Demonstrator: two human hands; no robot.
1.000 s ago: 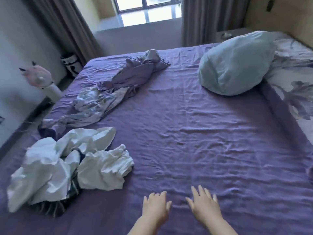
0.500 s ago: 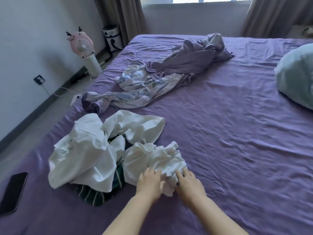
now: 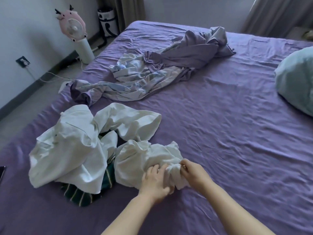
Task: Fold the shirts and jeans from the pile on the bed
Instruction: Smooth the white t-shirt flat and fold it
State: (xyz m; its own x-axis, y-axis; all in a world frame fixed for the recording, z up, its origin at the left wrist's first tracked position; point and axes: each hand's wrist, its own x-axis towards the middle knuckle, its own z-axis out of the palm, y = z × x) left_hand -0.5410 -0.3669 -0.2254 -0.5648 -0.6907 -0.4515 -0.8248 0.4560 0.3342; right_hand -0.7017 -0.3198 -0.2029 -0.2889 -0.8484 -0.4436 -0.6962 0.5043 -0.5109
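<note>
White cloth fills the near left of the bed (image 3: 220, 126), a loose pile of crumpled clothes on a purple sheet. Both hands are on the smaller white garment (image 3: 145, 160) at the pile's right edge. The left hand (image 3: 155, 181) lies over the cloth with its fingers (image 3: 156, 168) curled into the folds and the thumb tucked under the near edge. The right hand (image 3: 193, 172) pinches a bunched bit of the same garment between thumb and fingertips. The two hands sit just beside each other, with a knot of cloth between them.

To the left lies a larger white shirt (image 3: 71, 150), rumpled and partly covering a dark green striped garment (image 3: 81, 194) that pokes out at the near side. Farther up the bed a purple and pale patterned sheet (image 3: 160, 73) is strewn in a long heap. A pale blue pillow (image 3: 298, 83) sits at the right edge. A pink fan (image 3: 72, 28) stands on the floor beside the bed.
</note>
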